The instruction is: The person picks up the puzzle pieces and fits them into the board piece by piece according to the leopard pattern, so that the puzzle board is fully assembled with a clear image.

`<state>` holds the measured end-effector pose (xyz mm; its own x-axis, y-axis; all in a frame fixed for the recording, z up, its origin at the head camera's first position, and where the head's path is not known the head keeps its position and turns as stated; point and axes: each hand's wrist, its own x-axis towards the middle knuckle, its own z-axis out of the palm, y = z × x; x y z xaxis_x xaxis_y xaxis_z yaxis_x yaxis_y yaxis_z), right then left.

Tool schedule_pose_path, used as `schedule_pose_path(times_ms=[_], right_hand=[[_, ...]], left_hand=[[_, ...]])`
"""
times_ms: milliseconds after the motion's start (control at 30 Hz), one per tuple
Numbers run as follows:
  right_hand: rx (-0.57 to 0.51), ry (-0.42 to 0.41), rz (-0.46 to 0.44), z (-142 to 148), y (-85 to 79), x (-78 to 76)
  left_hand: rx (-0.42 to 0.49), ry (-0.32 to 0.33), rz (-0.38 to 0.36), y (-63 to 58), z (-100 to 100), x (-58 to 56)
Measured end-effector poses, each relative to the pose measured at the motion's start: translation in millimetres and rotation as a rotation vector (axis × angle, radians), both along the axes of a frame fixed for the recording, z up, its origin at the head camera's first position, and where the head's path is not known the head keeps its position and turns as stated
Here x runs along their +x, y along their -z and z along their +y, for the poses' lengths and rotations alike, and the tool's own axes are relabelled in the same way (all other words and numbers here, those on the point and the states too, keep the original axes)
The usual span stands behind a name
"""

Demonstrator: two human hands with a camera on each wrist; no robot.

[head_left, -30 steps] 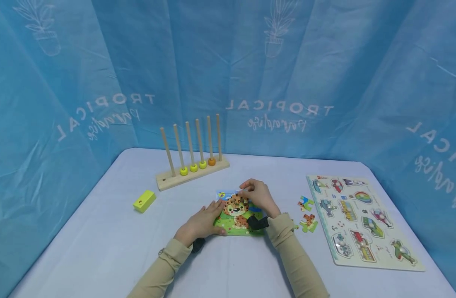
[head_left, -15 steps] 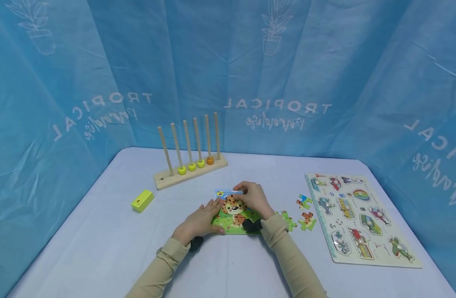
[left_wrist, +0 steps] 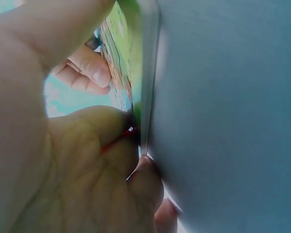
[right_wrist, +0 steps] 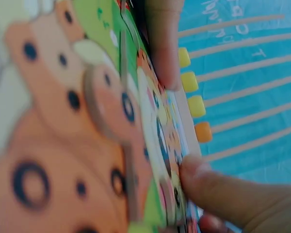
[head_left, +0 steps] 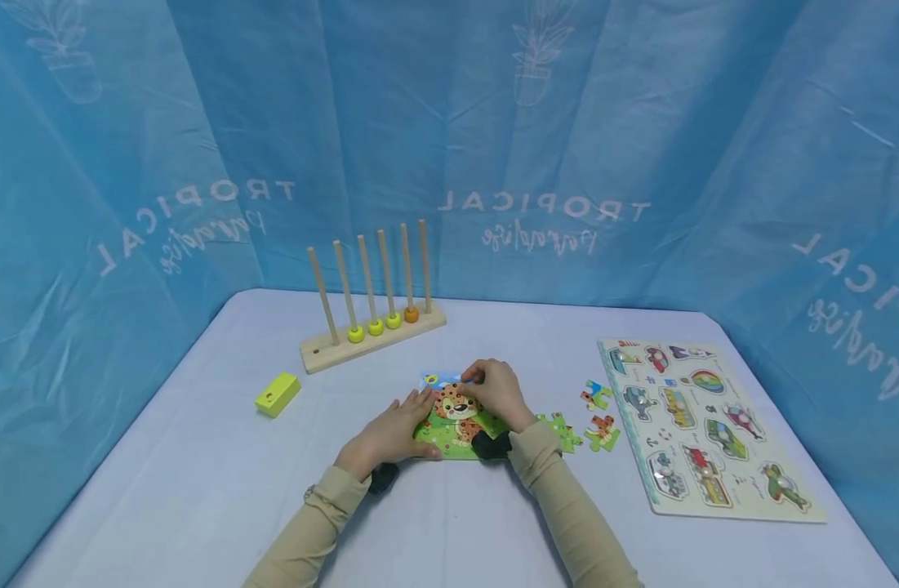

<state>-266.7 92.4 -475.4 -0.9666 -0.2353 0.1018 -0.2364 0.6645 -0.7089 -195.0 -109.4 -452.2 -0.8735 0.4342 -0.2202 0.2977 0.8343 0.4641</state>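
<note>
A jigsaw puzzle (head_left: 449, 438) with a spotted leopard cub on green grass lies on the white table between both hands. My left hand (head_left: 396, 431) rests along its left side, fingers stretched onto the edge and thumb at the near left corner. At the upper right of the cub's face, my right hand (head_left: 497, 394) pinches a small puzzle piece (head_left: 467, 379) between thumb and forefinger; the fingers hide most of it. The right wrist view shows that thumb (right_wrist: 196, 172) right at the edge of the spotted pieces. In the left wrist view, the board's green surface (left_wrist: 127, 41) shows beyond the palm.
Several loose jigsaw pieces (head_left: 602, 433) lie right of the puzzle. Farther right is a vehicle peg board (head_left: 695, 498). A wooden peg stand (head_left: 361, 349) with yellow and orange beads stands behind, and a yellow block (head_left: 278, 395) sits at left. Blue curtains (head_left: 449, 147) enclose the table.
My right hand has moved slightly lower toward the cub's face with the pinched piece. My left hand stays at the puzzle's left side. The head view has shifted a little.
</note>
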Motion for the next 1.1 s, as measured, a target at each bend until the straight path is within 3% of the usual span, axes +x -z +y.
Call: schedule_pose_path(times_ms=[133, 200, 467, 600, 667, 800, 1000, 1100], right_hand=[[-0.087, -0.028, -0.021, 14.2, -1.9, 0.2], [-0.156, 0.015, -0.014, 27.2, -5.1, 0.0], [-0.286, 0.55, 0.123, 86.3, -6.4, -3.4], [-0.292, 0.691, 0.154, 103.1, -5.8, 3.2], [-0.234, 0.726, 0.138, 109.9, -6.0, 7.4], [-0.046, 0.711, 0.019, 124.5, -5.9, 14.7], [0.116, 0.479, -0.19, 138.1, -17.4, 16.8], [0.16, 0.42, -0.223, 138.1, -25.2, 18.5]], left_hand=[[-0.004, 0.003, 0.0, 2.9, 0.2, 0.7], [-0.009, 0.003, 0.004, 3.6, 0.1, 0.9], [0.012, 0.009, 0.002, -0.3, -1.6, -1.2], [0.014, 0.006, 0.005, -0.4, -2.9, -2.1], [0.023, 0.004, 0.009, 0.0, -3.1, -2.3], [0.043, 0.009, 0.0, 2.0, -2.2, -1.7], [0.047, -0.001, 0.003, 4.8, -2.1, -1.1], [0.047, 0.0, 0.006, 3.8, -1.6, -0.3]])
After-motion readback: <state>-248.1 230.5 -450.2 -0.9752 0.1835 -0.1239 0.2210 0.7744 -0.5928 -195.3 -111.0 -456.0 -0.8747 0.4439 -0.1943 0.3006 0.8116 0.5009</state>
